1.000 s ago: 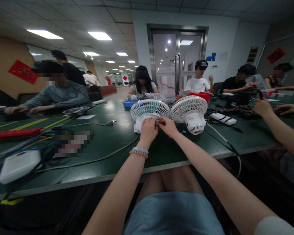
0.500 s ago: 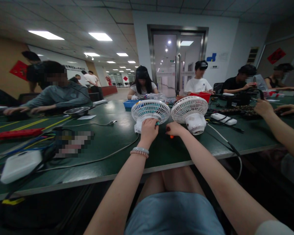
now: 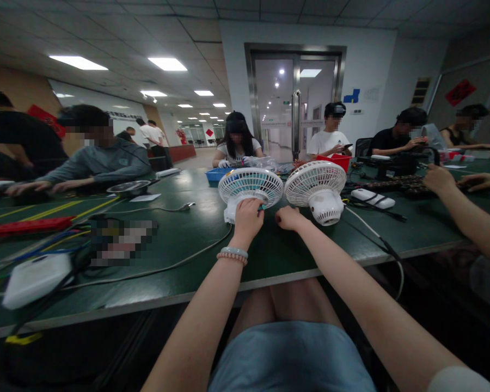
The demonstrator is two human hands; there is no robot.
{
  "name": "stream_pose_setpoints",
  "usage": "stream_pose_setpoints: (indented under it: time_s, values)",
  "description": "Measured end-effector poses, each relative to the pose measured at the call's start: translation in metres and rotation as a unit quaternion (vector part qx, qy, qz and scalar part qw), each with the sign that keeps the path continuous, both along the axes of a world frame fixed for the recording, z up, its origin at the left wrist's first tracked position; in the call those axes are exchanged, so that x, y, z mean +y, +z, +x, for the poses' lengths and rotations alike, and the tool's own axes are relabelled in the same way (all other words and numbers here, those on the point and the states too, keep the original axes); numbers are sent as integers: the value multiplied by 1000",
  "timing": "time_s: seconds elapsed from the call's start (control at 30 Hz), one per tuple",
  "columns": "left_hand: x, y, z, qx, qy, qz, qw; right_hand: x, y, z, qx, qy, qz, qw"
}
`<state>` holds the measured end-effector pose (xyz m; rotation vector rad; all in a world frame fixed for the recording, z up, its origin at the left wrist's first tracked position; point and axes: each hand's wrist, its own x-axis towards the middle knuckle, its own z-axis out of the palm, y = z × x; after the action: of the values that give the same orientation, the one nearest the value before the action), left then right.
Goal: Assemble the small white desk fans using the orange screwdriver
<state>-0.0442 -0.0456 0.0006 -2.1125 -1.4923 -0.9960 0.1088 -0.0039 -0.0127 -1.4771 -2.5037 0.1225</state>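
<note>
Two small white fans stand side by side on the green table, with their round grilles tipped up. My left hand [image 3: 249, 219] is closed around the back housing of the left fan [image 3: 251, 184]; a small teal thing shows beside the fingertips. Between the two fans, low over the table, is my right hand [image 3: 289, 218], its fingers curled together. Whatever they hold, if anything, is hidden. Just right of this hand the second fan [image 3: 316, 182] leans with its vented motor housing [image 3: 327, 208] toward me, and nothing of mine grips it.
A white power strip [image 3: 373, 198] with a dark cord lies to the right. Cables, a red strip [image 3: 28, 225] and a white box [image 3: 37, 279] spread over the left side. Blue [image 3: 217, 174] and red [image 3: 335, 162] trays stand behind the fans. Several people sit around the table.
The orange bit under my right hand has gone out of sight, and the fingers have turned slightly. My left hand stays on the fan. A standing person at far left has moved left.
</note>
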Motion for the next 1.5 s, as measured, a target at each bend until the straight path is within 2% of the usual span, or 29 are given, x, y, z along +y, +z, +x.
stream_pose_setpoints:
  time_s: [0.17, 0.37, 0.63, 0.77, 0.97, 1.1, 1.5]
  values:
    - [-1, 1, 1, -3, 5, -9, 1000, -2, 2, 0, -5, 1, -4, 1000]
    - [1, -1, -1, 0, -14, 21, 1000, -2, 1, -2, 4, -2, 9, 1000]
    - [1, -1, 0, -6, 4, -6, 1000, 3, -2, -3, 101, 25, 104, 989]
    - [1, -1, -1, -2, -4, 3, 1000, 3, -2, -5, 204, 37, 143, 968]
    - [2, -2, -2, 8, -4, 13, 1000, -3, -2, -16, 379, 71, 155, 909]
    - [4, -4, -3, 13, -10, 34, 999, -7, 1, -22, 445, 80, 175, 874]
    - [8, -6, -4, 13, -20, 56, 998, -4, -5, -27, 462, 85, 195, 861]
